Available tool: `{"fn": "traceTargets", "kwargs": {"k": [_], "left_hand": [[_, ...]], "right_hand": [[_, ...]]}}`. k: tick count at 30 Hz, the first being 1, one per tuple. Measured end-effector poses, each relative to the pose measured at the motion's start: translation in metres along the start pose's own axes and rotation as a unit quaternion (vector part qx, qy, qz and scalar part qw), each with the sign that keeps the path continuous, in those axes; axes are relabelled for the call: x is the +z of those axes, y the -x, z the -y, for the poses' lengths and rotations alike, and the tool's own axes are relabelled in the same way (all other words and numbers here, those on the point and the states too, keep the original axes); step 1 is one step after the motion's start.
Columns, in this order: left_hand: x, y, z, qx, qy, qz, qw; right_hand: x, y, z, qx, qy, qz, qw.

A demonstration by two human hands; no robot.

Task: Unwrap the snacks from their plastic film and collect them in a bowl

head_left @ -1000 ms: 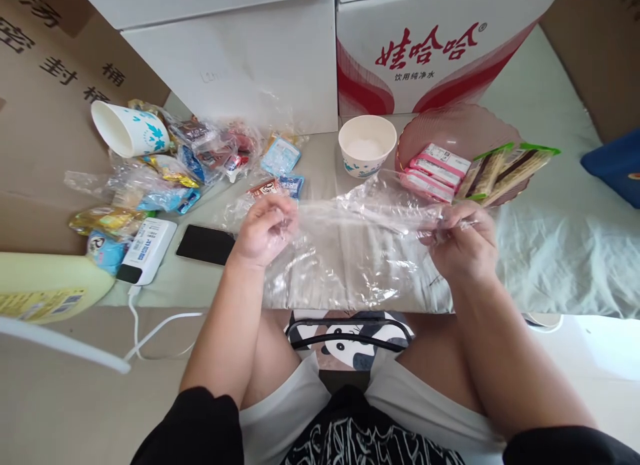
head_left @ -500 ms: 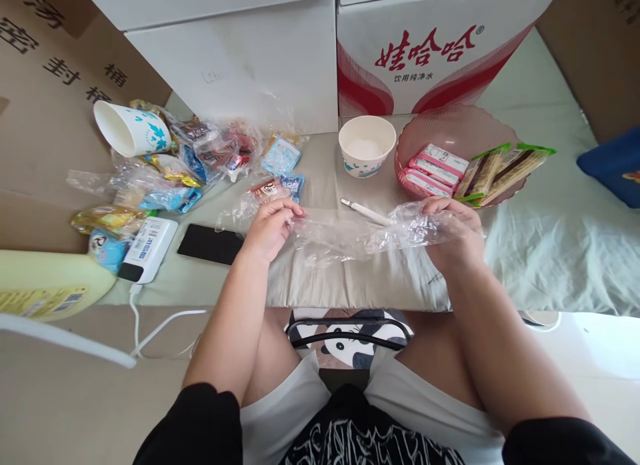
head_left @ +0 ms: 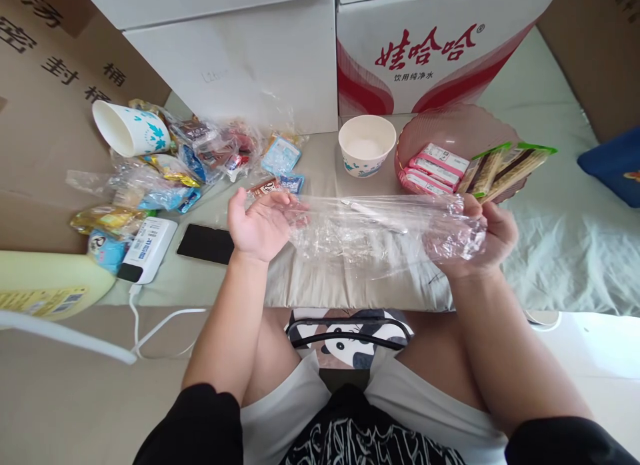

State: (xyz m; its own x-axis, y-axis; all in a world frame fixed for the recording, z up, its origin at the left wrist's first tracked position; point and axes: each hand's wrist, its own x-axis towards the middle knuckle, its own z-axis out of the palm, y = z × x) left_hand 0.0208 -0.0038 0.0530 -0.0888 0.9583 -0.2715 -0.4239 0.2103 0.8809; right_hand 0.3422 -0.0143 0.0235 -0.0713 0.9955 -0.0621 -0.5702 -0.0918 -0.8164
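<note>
Clear plastic bag [head_left: 370, 235] stretched sideways between both hands, held just above the near edge of the table [head_left: 325, 172]. Left hand [head_left: 257, 222]: palm up, fingers half open, the bag's left end caught at the fingertips; exact pinch hard to make out through the film. Right hand [head_left: 483, 235]: palm up, fingers curled around the bunched right end of the bag, closed on it.

Under the bag, seen through it: a thin white pen [head_left: 373, 213] lying on the table.

Far side, centre: paper cup [head_left: 367, 145] upright, white inside. Just right of it, a pink bowl [head_left: 450, 128] holding pink packets [head_left: 435, 168] and green-edged snack bars [head_left: 505, 168].

Left: heap of wrapped snacks [head_left: 190, 162], a second paper cup [head_left: 127, 128] on its side, black phone [head_left: 206, 244], white charger [head_left: 147, 250] with its cable [head_left: 150, 328] running toward the near side.
</note>
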Motion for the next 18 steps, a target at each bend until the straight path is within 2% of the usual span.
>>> {"fn": "traceTargets", "kwargs": {"k": [4, 6, 9, 11, 13, 15, 17, 18], "left_hand": [[-0.003, -0.001, 0.003, -0.024, -0.002, 0.061, 0.998], [-0.004, -0.001, 0.005, -0.059, -0.011, 0.104, 0.993], [-0.003, -0.002, 0.008, -0.119, -0.044, 0.161, 0.979], [-0.001, -0.002, 0.012, -0.150, -0.075, 0.204, 0.965], [0.000, -0.002, 0.016, -0.178, -0.111, 0.243, 0.947], [0.000, -0.002, 0.018, -0.194, -0.133, 0.265, 0.935], [-0.001, -0.002, 0.020, -0.182, -0.114, 0.259, 0.942], [-0.002, -0.002, 0.020, -0.166, -0.091, 0.246, 0.951]], "right_hand": [[-0.007, 0.008, 0.002, 0.040, -0.153, 0.122, 0.980], [-0.006, 0.005, 0.000, 0.043, -0.197, 0.123, 0.972], [0.005, -0.004, -0.007, 0.087, -0.145, 0.068, 0.983], [0.016, -0.007, -0.017, 0.156, -0.063, 0.074, 0.983], [0.027, -0.005, -0.028, 0.254, 0.009, 0.158, 0.954], [0.037, 0.000, -0.039, 0.337, 0.081, 0.285, 0.893], [0.043, 0.004, -0.047, 0.367, 0.156, 0.376, 0.837], [0.045, 0.006, -0.049, 0.363, 0.185, 0.393, 0.824]]}}
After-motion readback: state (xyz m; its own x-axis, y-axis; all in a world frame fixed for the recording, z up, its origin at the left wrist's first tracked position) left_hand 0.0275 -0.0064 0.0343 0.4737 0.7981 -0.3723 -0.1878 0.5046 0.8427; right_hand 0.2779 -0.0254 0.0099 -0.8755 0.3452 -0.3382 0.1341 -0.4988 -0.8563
